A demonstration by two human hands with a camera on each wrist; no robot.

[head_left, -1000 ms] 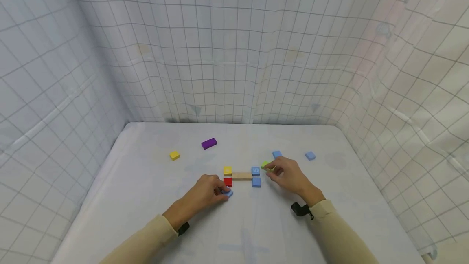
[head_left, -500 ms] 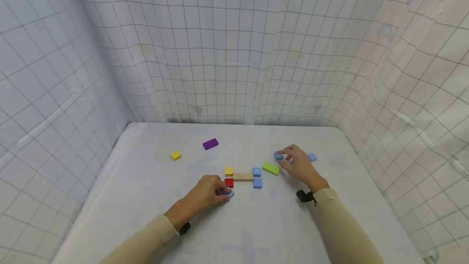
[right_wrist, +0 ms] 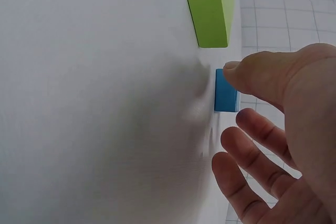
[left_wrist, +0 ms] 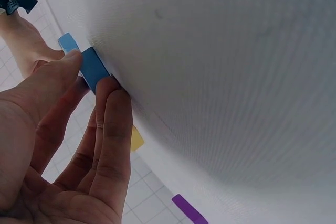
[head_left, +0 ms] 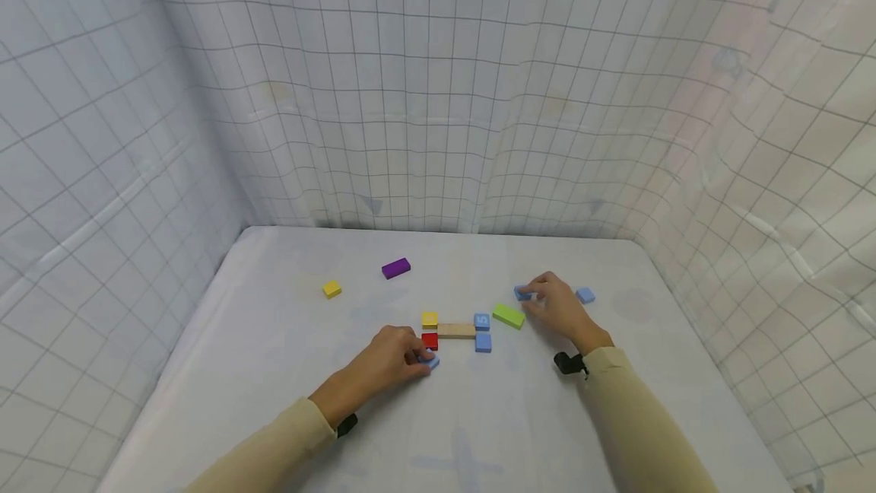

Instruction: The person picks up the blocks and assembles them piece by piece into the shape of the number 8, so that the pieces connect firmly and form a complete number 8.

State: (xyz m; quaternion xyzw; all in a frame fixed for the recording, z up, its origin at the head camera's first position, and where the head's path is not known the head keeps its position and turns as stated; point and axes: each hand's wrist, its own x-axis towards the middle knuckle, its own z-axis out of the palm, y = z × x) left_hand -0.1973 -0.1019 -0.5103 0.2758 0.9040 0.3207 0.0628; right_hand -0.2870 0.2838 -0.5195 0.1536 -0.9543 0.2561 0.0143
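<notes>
In the head view, my left hand [head_left: 393, 352] pinches a flat blue square block [head_left: 430, 361] beside a red block [head_left: 430, 341]. The left wrist view shows the thumb on this blue block [left_wrist: 94, 69] and fingertips at its edge. At the right, my right hand [head_left: 561, 310] has thumb and index finger at another blue block [head_left: 522, 293], partly covering it. In the right wrist view the thumb overlaps that blue block [right_wrist: 226, 92], while the other fingers stay apart from it. A green oblong block [head_left: 509, 316] lies just nearer and to the left of the right hand.
A pale wooden bar [head_left: 456, 331] lies between a yellow block [head_left: 430, 319] and the red one on its left, and a blue block marked 5 [head_left: 482, 321] and a plain blue block [head_left: 483, 343] on its right. Farther out lie yellow [head_left: 331, 290], purple [head_left: 396, 268] and blue [head_left: 585, 295] blocks.
My right hand has left the green block, now lying by itself, and moved away and rightward to the blue block behind it. My left hand has kept its grip in place.
</notes>
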